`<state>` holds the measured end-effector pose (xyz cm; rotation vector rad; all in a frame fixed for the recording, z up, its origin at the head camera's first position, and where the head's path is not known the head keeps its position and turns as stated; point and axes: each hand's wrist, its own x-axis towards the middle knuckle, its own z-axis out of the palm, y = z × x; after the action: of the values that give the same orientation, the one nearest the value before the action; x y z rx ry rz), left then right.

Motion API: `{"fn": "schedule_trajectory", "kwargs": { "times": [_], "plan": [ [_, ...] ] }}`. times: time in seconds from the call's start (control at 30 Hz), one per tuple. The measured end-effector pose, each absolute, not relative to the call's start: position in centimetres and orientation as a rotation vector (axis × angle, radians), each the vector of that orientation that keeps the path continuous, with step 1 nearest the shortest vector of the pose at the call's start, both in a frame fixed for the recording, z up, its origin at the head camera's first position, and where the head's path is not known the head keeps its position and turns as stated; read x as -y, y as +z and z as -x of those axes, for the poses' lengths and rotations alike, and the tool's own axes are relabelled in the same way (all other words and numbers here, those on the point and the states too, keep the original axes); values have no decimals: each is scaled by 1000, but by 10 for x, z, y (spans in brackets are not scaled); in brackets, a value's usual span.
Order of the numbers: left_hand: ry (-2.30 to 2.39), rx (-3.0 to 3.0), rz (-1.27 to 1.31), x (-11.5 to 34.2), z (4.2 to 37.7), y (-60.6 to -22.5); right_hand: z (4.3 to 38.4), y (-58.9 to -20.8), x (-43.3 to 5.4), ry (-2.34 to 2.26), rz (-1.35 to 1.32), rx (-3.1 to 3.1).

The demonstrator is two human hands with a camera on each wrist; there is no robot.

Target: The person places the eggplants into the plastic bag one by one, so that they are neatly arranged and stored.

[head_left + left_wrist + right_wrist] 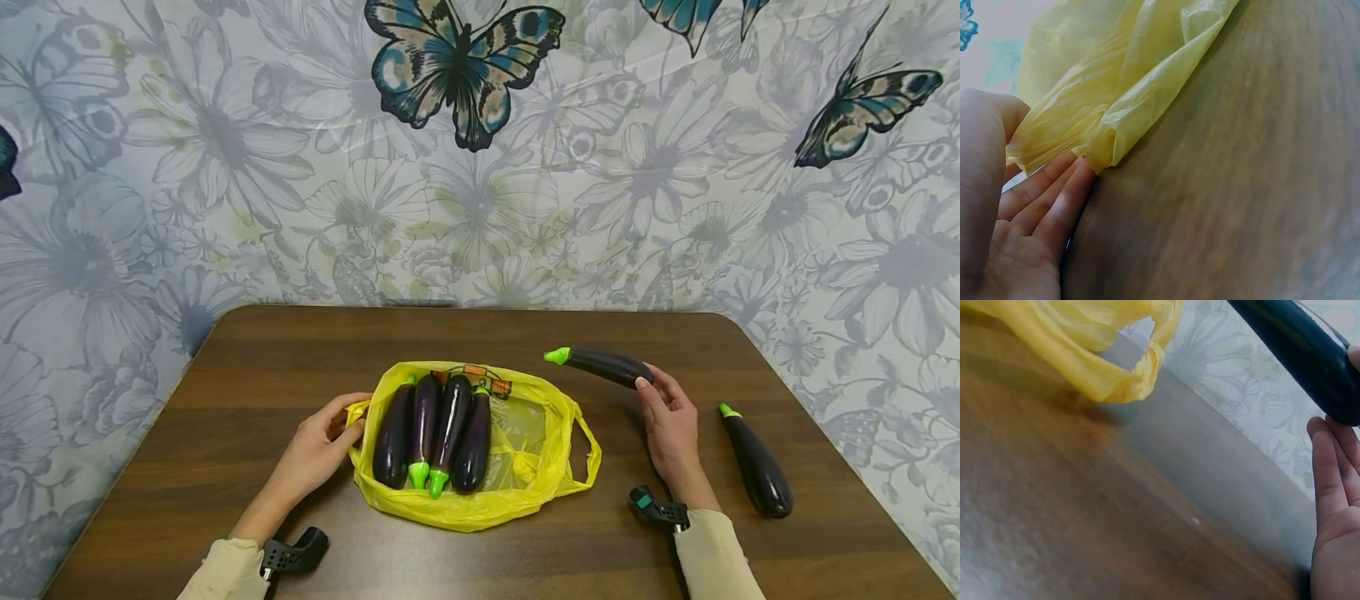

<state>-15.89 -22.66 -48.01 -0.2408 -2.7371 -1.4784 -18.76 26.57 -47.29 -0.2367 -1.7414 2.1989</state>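
A yellow plastic bag (pixel 480 521) lies spread on the table with its mouth facing up. Inside it, toward the left, several dark purple eggplants (pixel 452 425) with bright green stems lie side by side. My left hand (pixel 318 446) pinches the bag's left edge; in the left wrist view the gathered plastic (pixel 1079 106) sits between thumb and fingers. Right of the bag, my right hand (pixel 670 425) grips an eggplant (pixel 607 367) by its rounded end, held above the table with the green stem pointing left. The right wrist view shows that eggplant (pixel 1304 350) near the fingertips.
Another eggplant (pixel 757 462) lies on the table to the right of my right hand, stem away from me. The bag's right handle loop (pixel 588 454) spreads toward the right hand. Behind the brown table (pixel 300 350) hangs a floral cloth (pixel 480 217) with butterflies.
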Motion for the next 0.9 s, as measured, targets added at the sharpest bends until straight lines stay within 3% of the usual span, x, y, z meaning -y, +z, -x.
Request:
{"fn": "schedule_trajectory", "kwargs": {
  "times": [0.9],
  "plan": [
    [-1457,2734,249,226,158,-480,175,-477,-247,2036,-31,2086]
  ]
}}
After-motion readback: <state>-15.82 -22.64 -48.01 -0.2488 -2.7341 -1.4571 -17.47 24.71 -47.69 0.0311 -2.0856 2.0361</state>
